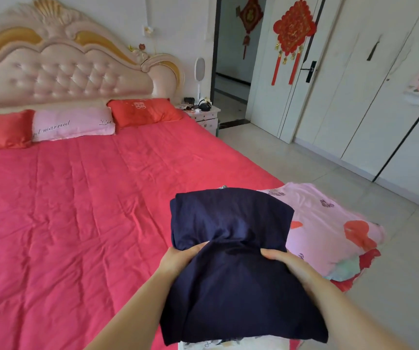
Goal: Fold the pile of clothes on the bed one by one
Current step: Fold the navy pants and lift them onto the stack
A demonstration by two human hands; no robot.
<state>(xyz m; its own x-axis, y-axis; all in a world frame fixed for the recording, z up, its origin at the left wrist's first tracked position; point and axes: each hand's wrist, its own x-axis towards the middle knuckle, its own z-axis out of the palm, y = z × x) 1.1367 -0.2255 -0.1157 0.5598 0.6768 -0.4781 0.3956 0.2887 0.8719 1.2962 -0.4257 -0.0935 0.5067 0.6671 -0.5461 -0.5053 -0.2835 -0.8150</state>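
while pinching dark navy knit garment (231, 218) mid-length, left hand (180, 258) and right hand (283, 262) on opposite edges, note long axis pointing straight ahead.

A wide bed with a pinkish-red quilted cover (77, 198) stands against a white wall (178, 26), under a tufted cream-pink headboard with gold scrollwork (64, 72). Red satin pillows (142, 112) flank a pink lettered pillow (72, 126). A white bedside cabinet (207, 117) sits beside an open doorway (231, 59). At right are a white door (266, 102) hung with a red knot ornament (293, 31), white wardrobe doors (380, 109) and pale floor tiles (317, 178).
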